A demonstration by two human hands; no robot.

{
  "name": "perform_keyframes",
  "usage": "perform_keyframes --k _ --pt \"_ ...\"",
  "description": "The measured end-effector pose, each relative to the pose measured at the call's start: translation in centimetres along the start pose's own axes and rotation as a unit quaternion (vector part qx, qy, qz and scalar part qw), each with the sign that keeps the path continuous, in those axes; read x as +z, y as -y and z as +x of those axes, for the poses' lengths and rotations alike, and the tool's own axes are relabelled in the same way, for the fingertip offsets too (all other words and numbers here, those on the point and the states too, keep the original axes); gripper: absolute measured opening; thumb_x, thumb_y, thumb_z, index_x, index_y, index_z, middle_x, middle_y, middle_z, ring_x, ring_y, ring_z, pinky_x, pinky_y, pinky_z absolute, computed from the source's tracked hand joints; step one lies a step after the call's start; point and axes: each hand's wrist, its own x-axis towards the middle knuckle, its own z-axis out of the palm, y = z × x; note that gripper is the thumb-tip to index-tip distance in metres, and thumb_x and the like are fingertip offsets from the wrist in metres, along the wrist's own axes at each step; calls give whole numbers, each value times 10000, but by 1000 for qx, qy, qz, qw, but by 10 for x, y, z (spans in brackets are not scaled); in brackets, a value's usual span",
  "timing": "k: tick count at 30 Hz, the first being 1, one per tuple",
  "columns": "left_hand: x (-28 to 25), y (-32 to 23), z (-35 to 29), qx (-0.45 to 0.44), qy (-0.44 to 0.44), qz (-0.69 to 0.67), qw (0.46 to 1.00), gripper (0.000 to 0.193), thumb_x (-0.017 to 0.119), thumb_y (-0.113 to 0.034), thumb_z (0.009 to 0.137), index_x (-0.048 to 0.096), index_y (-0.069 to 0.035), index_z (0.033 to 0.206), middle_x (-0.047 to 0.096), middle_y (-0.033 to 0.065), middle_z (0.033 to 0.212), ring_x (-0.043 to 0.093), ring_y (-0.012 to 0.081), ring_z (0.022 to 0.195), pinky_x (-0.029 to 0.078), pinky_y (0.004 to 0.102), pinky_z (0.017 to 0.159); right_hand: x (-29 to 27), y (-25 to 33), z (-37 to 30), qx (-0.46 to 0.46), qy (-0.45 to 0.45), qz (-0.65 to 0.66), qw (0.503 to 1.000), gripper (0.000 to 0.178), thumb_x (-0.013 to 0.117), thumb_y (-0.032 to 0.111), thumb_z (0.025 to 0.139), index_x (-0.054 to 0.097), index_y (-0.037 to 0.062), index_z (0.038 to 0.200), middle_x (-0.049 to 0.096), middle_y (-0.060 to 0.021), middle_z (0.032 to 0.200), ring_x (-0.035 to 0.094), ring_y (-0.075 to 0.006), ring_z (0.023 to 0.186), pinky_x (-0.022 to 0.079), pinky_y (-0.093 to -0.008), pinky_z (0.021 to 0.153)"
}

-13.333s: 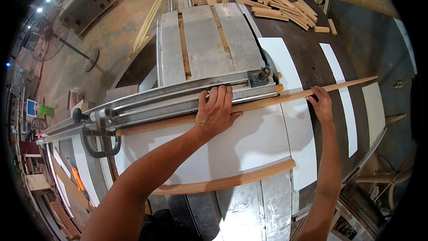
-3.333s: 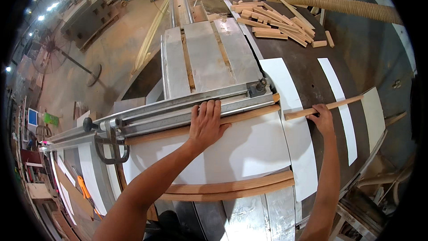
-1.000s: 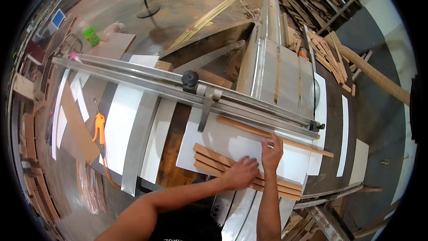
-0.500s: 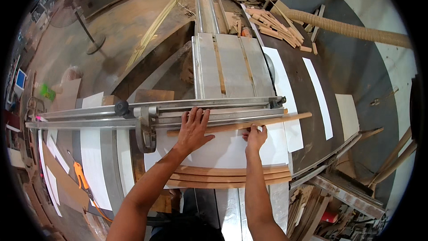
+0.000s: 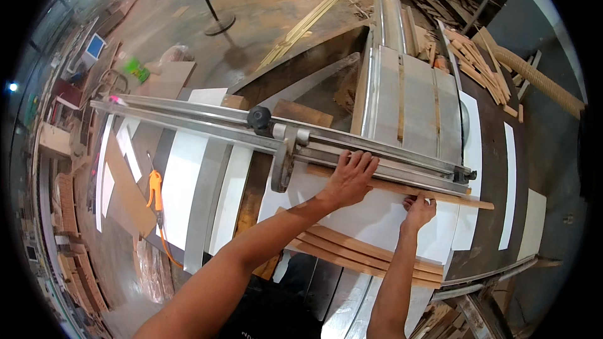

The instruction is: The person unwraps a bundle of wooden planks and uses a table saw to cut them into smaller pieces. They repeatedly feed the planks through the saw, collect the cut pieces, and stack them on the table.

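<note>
A thin wooden strip [image 5: 440, 194] lies along the metal fence [image 5: 352, 150] of a sliding table saw. My left hand [image 5: 349, 177] presses flat on the strip's left part, fingers spread against the fence. My right hand [image 5: 418, 209] rests on the white panel [image 5: 370, 220] just below the strip, fingertips touching its lower edge. A few curved wooden strips [image 5: 370, 254] are stacked on the near edge of the white panel.
The saw's steel table [image 5: 411, 100] stretches away behind the fence. Offcuts [image 5: 483, 66] pile up at the far right by a ribbed dust hose [image 5: 543, 85]. An orange air gun [image 5: 154, 189] hangs at the left. A stand [image 5: 210, 3] is on the floor.
The view has swung left and tilted. My left hand has stayed on the strip at the fence; my right hand has slid a little right along the strip's lower edge.
</note>
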Motion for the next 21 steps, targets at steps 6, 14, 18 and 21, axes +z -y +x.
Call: perform_keyframes --k 6,14,18,21 --pt "-7 3 -1 24 -10 25 999 703 740 -191 750 456 9 1362 484 155 1208 447 313 1192 288 476 1030 23 -1 -25 0 10 3 1000 144 548 71 963 422 6 985 599 -137 694 615 -200 509 463 -305 409" --pt "16 -32 29 56 -7 29 998 827 807 -427 709 473 -11 1341 507 114 1197 479 282 1134 358 467 957 20 -3 -26 -20 17 -11 1000 138 549 68 973 427 10 1006 599 -110 694 603 -179 505 454 -299 416" --pt "34 -37 36 69 -34 54 996 823 796 -507 713 500 -24 1309 520 91 1180 495 252 1095 386 438 912 16 1 -29 -27 33 -37 998 173 560 72 974 442 -13 1069 620 -112 720 598 -167 506 449 -300 414" --pt "35 -34 36 78 -52 58 994 808 796 -500 717 503 -25 1301 521 88 1174 502 246 1085 385 434 918 13 5 -31 -27 42 -55 997 247 567 75 976 444 -39 1157 636 -123 746 591 -163 503 453 -295 416"
